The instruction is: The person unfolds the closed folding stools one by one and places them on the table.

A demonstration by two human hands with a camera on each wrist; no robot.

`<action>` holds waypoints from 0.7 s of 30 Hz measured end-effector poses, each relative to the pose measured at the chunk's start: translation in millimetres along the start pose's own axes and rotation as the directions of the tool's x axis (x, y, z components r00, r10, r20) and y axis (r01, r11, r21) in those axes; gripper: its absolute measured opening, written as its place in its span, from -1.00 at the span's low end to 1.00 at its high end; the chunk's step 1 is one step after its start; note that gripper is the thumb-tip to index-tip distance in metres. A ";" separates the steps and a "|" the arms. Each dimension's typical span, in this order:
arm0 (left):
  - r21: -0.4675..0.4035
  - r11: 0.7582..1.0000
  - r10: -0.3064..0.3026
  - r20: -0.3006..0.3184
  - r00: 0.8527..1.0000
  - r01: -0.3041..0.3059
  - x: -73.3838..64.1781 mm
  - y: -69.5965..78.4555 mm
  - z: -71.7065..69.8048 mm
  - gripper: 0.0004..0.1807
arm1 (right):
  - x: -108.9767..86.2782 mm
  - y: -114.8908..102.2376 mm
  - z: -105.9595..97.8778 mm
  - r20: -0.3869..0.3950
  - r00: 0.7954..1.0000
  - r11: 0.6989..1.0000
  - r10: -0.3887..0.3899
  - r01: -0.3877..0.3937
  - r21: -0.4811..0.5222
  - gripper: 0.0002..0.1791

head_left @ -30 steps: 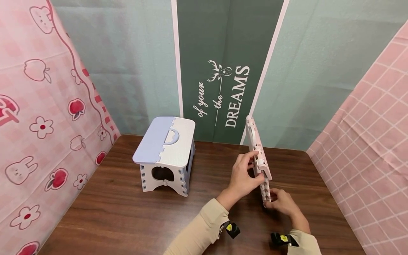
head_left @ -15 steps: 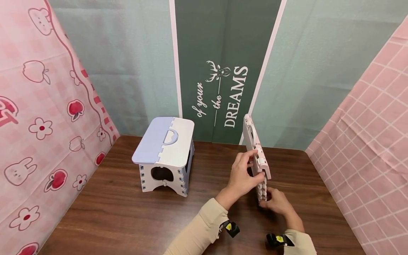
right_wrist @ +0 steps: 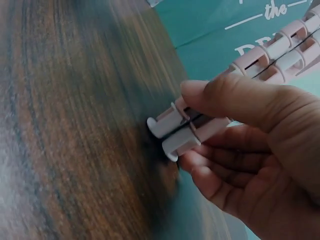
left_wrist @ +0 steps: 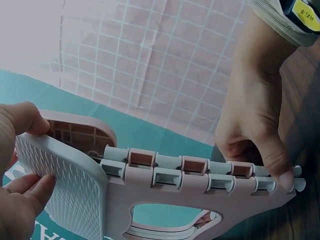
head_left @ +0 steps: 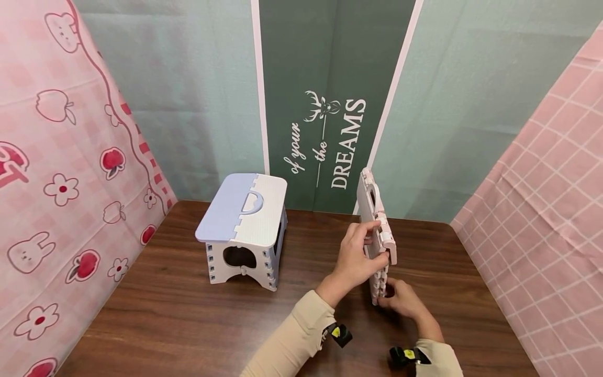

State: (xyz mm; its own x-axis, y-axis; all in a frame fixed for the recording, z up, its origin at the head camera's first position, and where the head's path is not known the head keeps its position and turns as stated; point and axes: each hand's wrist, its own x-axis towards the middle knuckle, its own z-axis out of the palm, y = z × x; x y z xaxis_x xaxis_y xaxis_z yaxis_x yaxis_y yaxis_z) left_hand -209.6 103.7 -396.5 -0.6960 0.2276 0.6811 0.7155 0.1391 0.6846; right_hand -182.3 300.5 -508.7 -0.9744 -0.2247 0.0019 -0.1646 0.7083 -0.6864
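A pink and white folding step stool (head_left: 365, 203), folded nearly flat, stands on edge at the table's right side. My left hand (head_left: 355, 261) grips its seat, thumb on one seat half and fingers on the other. In the left wrist view the textured white seat panel (left_wrist: 65, 182) shows a gap from the pink half behind it. My right hand (head_left: 406, 301) pinches the lower end of the folded legs between thumb and fingers. In the right wrist view the leg hinge ends (right_wrist: 172, 125) are close over the tabletop.
A blue and white folding step stool (head_left: 225, 209) stands unfolded on the brown wooden table (head_left: 188, 324), left of my hands. A green cloth (head_left: 447, 104) hangs behind the table. Pink cloths border the left and right sides.
The lower end of the pink and white stool has swung left, with my right hand moving along with it. My left hand keeps its grip and has shifted only slightly.
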 end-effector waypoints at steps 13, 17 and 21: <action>0.041 0.999 -0.006 0.027 1.000 0.005 0.4 0.9 -6.7 -0.34 | 5.5 -2.4 -0.1 0.059 0.994 0.996 -0.088 0.087 0.017 -0.69; 0.024 1.000 -0.006 0.046 0.999 0.005 1.3 0.5 -9.6 -0.34 | 6.8 -3.9 2.0 0.072 0.993 0.995 -0.097 0.095 0.023 -0.70; 0.026 1.000 0.005 0.064 0.998 -0.007 3.0 0.6 -13.0 -0.34 | 8.4 -6.6 4.2 0.081 0.991 0.994 -0.103 0.100 0.038 -0.70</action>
State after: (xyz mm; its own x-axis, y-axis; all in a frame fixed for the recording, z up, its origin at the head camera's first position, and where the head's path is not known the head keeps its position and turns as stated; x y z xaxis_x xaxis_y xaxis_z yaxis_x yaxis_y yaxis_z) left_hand -212.0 91.9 -390.7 -0.6867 0.2898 0.6667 0.7218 0.1628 0.6727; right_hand -188.8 291.2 -507.3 -0.9369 -0.3494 0.0137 -0.2551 0.6561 -0.7103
